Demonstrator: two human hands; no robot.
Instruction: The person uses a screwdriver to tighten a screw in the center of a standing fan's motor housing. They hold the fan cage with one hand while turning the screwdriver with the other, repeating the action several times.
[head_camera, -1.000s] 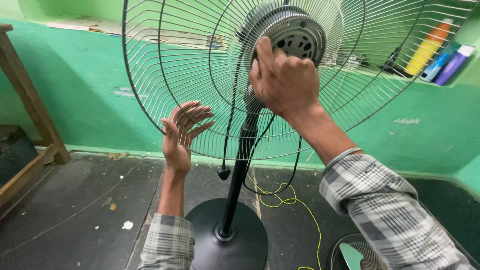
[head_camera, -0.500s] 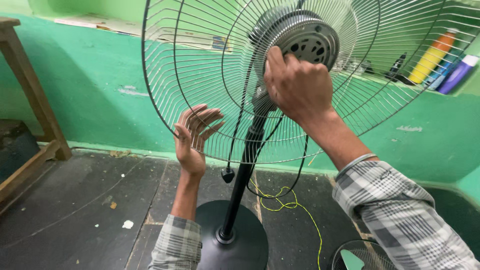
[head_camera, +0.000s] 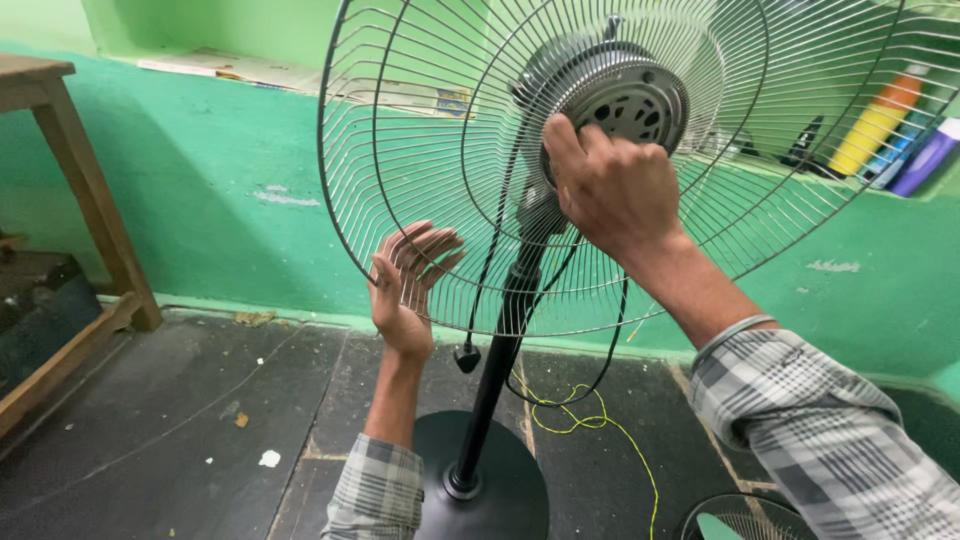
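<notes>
Right hand (head_camera: 615, 190) gripped the grey motor housing (head_camera: 625, 95) of one pedestal fan, fingers curled tight on its rim. Left hand (head_camera: 405, 285) was open, fingers spread wide, palm against the wire rear guard (head_camera: 420, 160). One black pole (head_camera: 495, 370), one round base (head_camera: 500, 485), on the floor by the green wall (head_camera: 200, 200).

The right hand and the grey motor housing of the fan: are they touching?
Touching. The head view shows the right hand wrapped on the motor housing, with fingers pressed against its rim and no gap visible.
</notes>
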